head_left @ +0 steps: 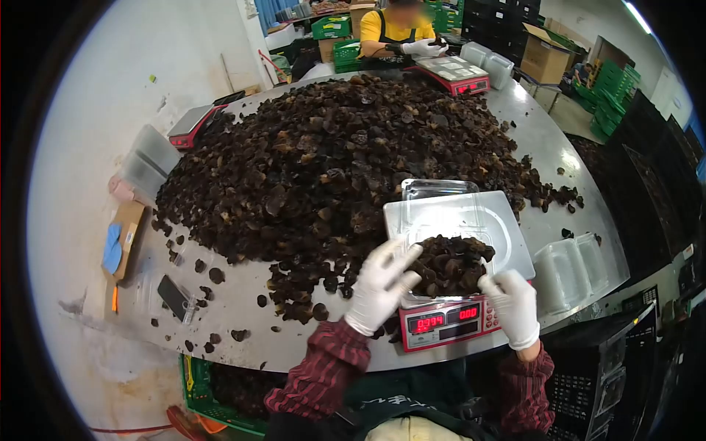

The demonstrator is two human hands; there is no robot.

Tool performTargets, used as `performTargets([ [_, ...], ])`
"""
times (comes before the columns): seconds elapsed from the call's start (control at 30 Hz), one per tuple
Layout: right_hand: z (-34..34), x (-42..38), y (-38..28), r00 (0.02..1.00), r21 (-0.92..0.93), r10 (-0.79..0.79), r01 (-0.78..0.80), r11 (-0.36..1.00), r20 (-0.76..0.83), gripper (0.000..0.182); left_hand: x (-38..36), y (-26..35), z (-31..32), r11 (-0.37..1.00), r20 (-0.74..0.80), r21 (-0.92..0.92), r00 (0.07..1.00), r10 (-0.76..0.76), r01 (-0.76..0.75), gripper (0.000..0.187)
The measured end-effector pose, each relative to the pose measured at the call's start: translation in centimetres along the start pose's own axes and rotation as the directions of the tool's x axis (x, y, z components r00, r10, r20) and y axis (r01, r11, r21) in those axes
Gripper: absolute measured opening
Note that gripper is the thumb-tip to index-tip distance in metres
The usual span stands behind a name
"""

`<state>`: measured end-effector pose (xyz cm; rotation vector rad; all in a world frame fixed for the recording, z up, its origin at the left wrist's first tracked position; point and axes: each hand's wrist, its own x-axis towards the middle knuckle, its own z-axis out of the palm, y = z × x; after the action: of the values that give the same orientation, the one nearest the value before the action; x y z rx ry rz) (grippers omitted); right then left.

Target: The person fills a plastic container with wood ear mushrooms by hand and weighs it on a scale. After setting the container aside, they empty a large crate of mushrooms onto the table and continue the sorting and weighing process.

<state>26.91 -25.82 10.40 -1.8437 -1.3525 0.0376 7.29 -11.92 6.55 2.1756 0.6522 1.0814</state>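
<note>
A clear hinged plastic box [441,189] lies with its lid folded back on the scale's white pan [512,228]. Dark brown mushrooms that look like wood ears [452,266] fill its near half. My left hand [382,285], in a white glove, has its fingers spread at the box's left side, over the mushrooms' edge. At the right edge, my gloved right hand [512,305] has curled fingers pinching the box's near corner. Below the pan, the red scale [443,323] shows lit red digits. A large heap of loose mushrooms [323,162] covers the table behind it.
Stacked clear boxes [570,272] stand right of my scale; others [147,158] stand far left. A phone [173,297] lies among stray mushrooms on the metal table [243,353]. Across the heap, a person in yellow [397,33] works behind another scale [456,73]. A green crate [193,389] sits below the edge.
</note>
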Motion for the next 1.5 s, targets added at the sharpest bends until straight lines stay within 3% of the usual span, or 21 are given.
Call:
performTargets([
  [0.1, -0.2, -1.5, 3.1, 0.979, -0.037, 0.105, -0.113, 0.993, -0.175, 0.028, 1.7, -3.1, -0.7, 0.978, -0.156, -0.067, 0.966, -0.205, 0.197, 0.026],
  [0.13, 0.1, -1.9, 3.7, 0.949, 0.051, 0.281, -0.277, 0.960, -0.143, 0.030, 3.0, -3.6, -0.8, 0.969, -0.148, -0.009, 0.958, -0.245, 0.247, 0.025],
  [0.17, 0.1, -2.1, 4.0, 0.890, 0.134, 0.445, -0.432, 0.892, -0.098, 0.031, 4.0, -5.7, 0.0, 0.940, -0.102, -0.131, 0.939, -0.328, 0.314, 0.030],
  [0.23, 1.0, -2.4, 3.3, 0.913, 0.219, 0.409, -0.401, 0.889, 0.012, 0.041, 6.7, -7.9, 1.6, 0.911, 0.022, -0.159, 0.924, -0.382, 0.381, 0.042],
  [0.3, 1.6, -2.4, 3.5, 0.797, 0.456, 0.524, -0.603, 0.655, 0.300, 0.042, 9.0, -8.2, 2.2, 0.822, 0.167, -0.340, 0.890, -0.425, 0.457, 0.057],
  [0.37, 1.5, -2.0, 3.4, 0.749, 0.549, 0.550, -0.654, 0.520, 0.370, 0.041, 9.7, -7.2, 1.6, 0.670, 0.201, -0.569, 0.871, -0.449, 0.476, 0.065],
  [0.43, 1.2, -2.2, 4.1, 0.775, 0.556, 0.502, -0.628, 0.545, 0.383, 0.050, 9.1, -5.3, 0.8, 0.596, 0.069, -0.748, 0.926, -0.370, 0.294, 0.050],
  [0.5, 1.1, -2.6, 5.4, 0.749, 0.618, 0.491, -0.654, 0.436, 0.445, 0.070, 6.8, -5.3, -0.3, 0.765, 0.021, -0.634, 0.991, -0.135, 0.118, 0.035],
  [0.57, 0.9, -2.3, 5.6, 0.734, 0.653, 0.448, -0.670, 0.353, 0.510, 0.082, 4.2, -4.8, -2.4, 0.945, 0.021, -0.141, 0.953, 0.301, -0.295, 0.025],
  [0.63, 0.8, -2.4, 5.6, 0.724, 0.702, 0.396, -0.674, 0.231, 0.565, 0.077, 1.4, -1.6, -2.6, 0.983, 0.057, -0.015, 0.981, 0.184, -0.183, 0.022],
  [0.73, -0.2, -1.8, 3.8, 0.756, 0.585, 0.395, -0.654, 0.479, 0.522, 0.034, -1.8, -0.5, -0.9, 0.739, 0.250, -0.438, 0.859, -0.447, 0.512, 0.027],
  [0.87, -0.4, -2.0, 3.5, 0.726, 0.565, 0.413, -0.687, 0.456, 0.550, 0.025, -3.1, 1.3, -0.3, 0.439, 0.283, -0.690, 0.772, -0.570, 0.576, 0.043],
  [0.93, 0.3, -2.4, 3.9, 0.800, 0.575, 0.379, -0.598, 0.558, 0.465, 0.020, -3.5, 2.3, 0.1, 0.419, 0.249, -0.723, 0.772, -0.585, 0.550, 0.047],
  [0.97, 0.9, -2.7, 4.2, 0.793, 0.688, 0.382, -0.605, 0.401, 0.475, 0.019, -3.6, 2.5, 0.2, 0.448, 0.231, -0.714, 0.785, -0.575, 0.538, 0.048],
  [1.1, 3.8, -3.6, 4.6, 0.850, 0.838, 0.414, -0.463, 0.289, 0.326, 0.021, -4.5, 0.5, 0.5, 0.546, 0.172, -0.717, 0.869, -0.464, 0.433, 0.044],
  [1.27, 1.2, -4.7, 1.7, 0.840, 0.807, 0.523, -0.404, 0.431, 0.142, 0.025, -3.9, 3.8, 0.8, 0.693, 0.172, -0.461, 0.822, -0.542, 0.554, 0.051],
  [1.37, -10.0, -6.0, -2.1, 0.758, 0.725, 0.630, -0.528, 0.441, 0.169, 0.017, -4.5, 7.3, 2.6, 0.568, 0.409, -0.599, 0.826, -0.388, 0.564, 0.066],
  [1.4, -11.8, -7.3, -0.5, 0.819, 0.659, 0.547, -0.317, 0.682, -0.172, 0.013, -4.1, 9.0, 2.7, 0.486, 0.432, -0.636, 0.798, -0.420, 0.600, 0.066],
  [1.43, -16.4, -8.6, -0.8, 0.774, 0.714, 0.615, -0.346, 0.609, -0.149, 0.010, -3.8, 10.0, 2.8, 0.398, 0.457, -0.667, 0.768, -0.448, 0.630, 0.065],
  [1.47, -19.9, -10.1, -1.1, 0.752, 0.626, 0.580, -0.296, 0.721, -0.314, 0.008, -3.8, 9.9, 2.9, 0.393, 0.472, -0.665, 0.765, -0.437, 0.635, 0.065],
  [1.5, -23.4, -11.6, -1.4, 0.640, 0.662, 0.682, -0.343, 0.666, -0.354, 0.006, -4.0, 9.4, 2.8, 0.492, 0.458, -0.597, 0.773, -0.440, 0.634, 0.059],
])
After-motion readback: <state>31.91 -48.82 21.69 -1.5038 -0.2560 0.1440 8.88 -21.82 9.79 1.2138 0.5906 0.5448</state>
